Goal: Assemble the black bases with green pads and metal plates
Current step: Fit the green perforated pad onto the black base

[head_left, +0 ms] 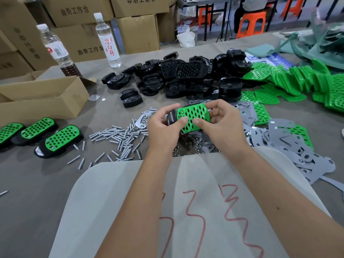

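Above the table's middle I hold a black base [172,118] with a perforated green pad [193,116] lying on its top. My left hand [165,125] grips the base's left end, thumb pressing on the pad. My right hand [221,123] grips the right end, its thumb also on the pad. A heap of bare black bases [182,79] lies behind. Loose green pads [290,82] are piled at the right. Grey metal plates [301,146] spread at the near right. Three finished bases with green pads [59,140] sit at the left.
Screws [119,138] and small nuts [189,144] are scattered under my hands. An open cardboard box [42,97] stands at the left, two water bottles [108,40] behind it, and stacked cartons [80,13] beyond the table. Orange stools [251,25] stand far back.
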Tool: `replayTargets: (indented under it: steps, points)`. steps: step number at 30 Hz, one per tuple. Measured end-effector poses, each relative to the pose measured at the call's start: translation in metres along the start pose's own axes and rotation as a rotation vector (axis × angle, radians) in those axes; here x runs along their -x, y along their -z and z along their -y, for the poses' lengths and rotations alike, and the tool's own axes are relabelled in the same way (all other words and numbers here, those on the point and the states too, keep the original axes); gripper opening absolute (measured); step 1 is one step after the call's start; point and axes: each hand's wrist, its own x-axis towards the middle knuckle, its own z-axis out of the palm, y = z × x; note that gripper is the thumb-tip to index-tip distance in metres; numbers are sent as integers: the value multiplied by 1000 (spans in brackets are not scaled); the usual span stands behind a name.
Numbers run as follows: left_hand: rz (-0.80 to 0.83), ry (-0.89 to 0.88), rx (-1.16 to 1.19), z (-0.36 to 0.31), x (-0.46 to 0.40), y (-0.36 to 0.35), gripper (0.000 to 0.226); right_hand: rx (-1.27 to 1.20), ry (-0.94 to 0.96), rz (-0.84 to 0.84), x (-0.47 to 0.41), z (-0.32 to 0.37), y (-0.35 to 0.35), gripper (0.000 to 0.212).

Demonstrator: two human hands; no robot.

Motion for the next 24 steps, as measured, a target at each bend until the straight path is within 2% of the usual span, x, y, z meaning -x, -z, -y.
replayTargets:
  steps: [5, 9, 13, 15, 19, 22, 24]
  points:
    - [6, -27, 0, 1, 1, 0, 37, 17, 17, 81, -2, 5, 3, 30]
    - [-7, -18, 5, 0, 0, 0, 38, 119, 41, -9, 1, 4, -1, 32]
    - [-14, 13, 44, -2, 0, 0, 36, 287, 167, -101, -2, -1, 1, 44]
    - [12, 14, 71, -3, 1, 1, 35, 149, 111, -36, -3, -1, 2, 42]
    - [97, 54, 139, -6, 4, 3, 34, -242, -62, 183, -5, -2, 5, 20]
    - [111, 71, 149, -6, 4, 0, 31, -335, -111, 205, -6, 0, 5, 16]
    - [76, 57, 142, -6, 5, -3, 20, -343, -127, 211, -6, -1, 4, 15]
